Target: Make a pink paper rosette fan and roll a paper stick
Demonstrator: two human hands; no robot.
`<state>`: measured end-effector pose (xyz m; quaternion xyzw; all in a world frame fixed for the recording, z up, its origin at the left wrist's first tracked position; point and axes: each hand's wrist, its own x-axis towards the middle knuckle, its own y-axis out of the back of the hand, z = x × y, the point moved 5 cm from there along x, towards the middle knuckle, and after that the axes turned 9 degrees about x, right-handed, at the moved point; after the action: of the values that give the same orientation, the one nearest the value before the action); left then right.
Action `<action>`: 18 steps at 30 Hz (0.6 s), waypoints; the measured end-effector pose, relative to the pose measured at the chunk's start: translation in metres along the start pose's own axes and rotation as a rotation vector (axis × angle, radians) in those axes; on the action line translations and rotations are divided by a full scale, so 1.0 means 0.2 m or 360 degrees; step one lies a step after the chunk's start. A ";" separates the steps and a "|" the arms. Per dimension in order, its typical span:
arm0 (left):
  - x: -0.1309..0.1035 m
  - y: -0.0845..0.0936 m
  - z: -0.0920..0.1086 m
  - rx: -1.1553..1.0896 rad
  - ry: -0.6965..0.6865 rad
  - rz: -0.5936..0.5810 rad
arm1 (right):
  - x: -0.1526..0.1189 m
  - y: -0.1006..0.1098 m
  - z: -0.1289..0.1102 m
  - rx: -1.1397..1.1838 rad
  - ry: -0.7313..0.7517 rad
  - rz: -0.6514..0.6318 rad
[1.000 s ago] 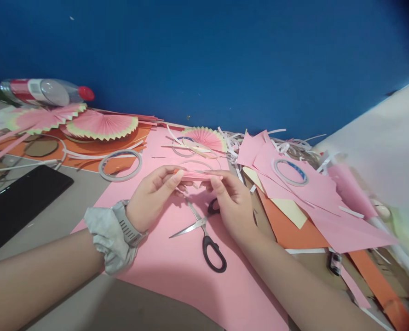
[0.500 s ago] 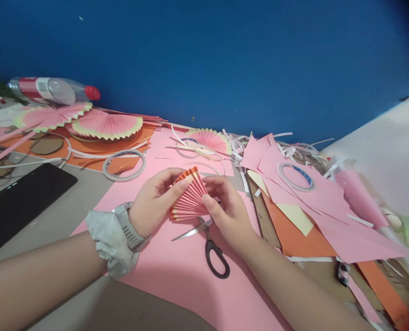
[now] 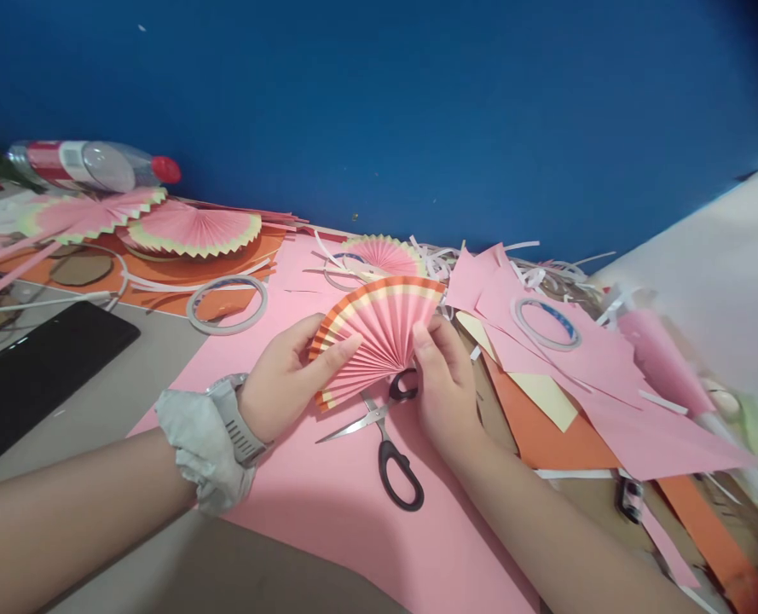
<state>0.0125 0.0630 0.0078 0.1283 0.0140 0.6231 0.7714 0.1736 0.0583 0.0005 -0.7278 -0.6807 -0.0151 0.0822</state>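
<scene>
Between my hands a pleated paper fan point(image 3: 379, 328) is spread wide, pink with a cream band and an orange outer edge. My left hand point(image 3: 289, 375) pinches its left side, the thumb lying over the pleats. At the right side, my right hand point(image 3: 446, 388) grips the fan between thumb and fingers. Under the fan, half-open scissors point(image 3: 388, 439) with black handles lie on a large pink sheet point(image 3: 327, 495); the fan and my right hand are close to the upper handle loop.
More pleated fans point(image 3: 193, 228) lie at the back left beneath a plastic bottle point(image 3: 110, 166). A black phone point(image 3: 46, 375) and a tape roll point(image 3: 227, 305) sit to the left. Another tape roll point(image 3: 548, 324) rests on pink paper scraps at the right. A blue wall point(image 3: 379, 111) stands behind.
The fan has opened from a narrow bunch of pleats into a broad near half-circle. My right hand has moved rightward with its edge, and more of the scissors now shows.
</scene>
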 end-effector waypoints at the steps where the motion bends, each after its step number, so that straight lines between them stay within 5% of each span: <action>1: 0.00 0.01 0.00 0.0020 -0.0001 0.0024 | 0.00 0.01 0.01 0.0014 -0.0017 0.0024; 10: 0.01 0.02 -0.02 -0.0020 0.0039 0.0101 | 0.00 0.00 0.00 -0.0057 0.0021 0.0048; 18: 0.03 0.02 -0.02 -0.0196 -0.0014 0.0107 | -0.01 -0.06 0.01 -0.0355 0.0159 -0.0452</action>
<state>0.0088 0.0698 0.0053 0.0837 -0.0322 0.6479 0.7565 0.1605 0.0578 -0.0006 -0.6272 -0.7658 -0.1382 0.0318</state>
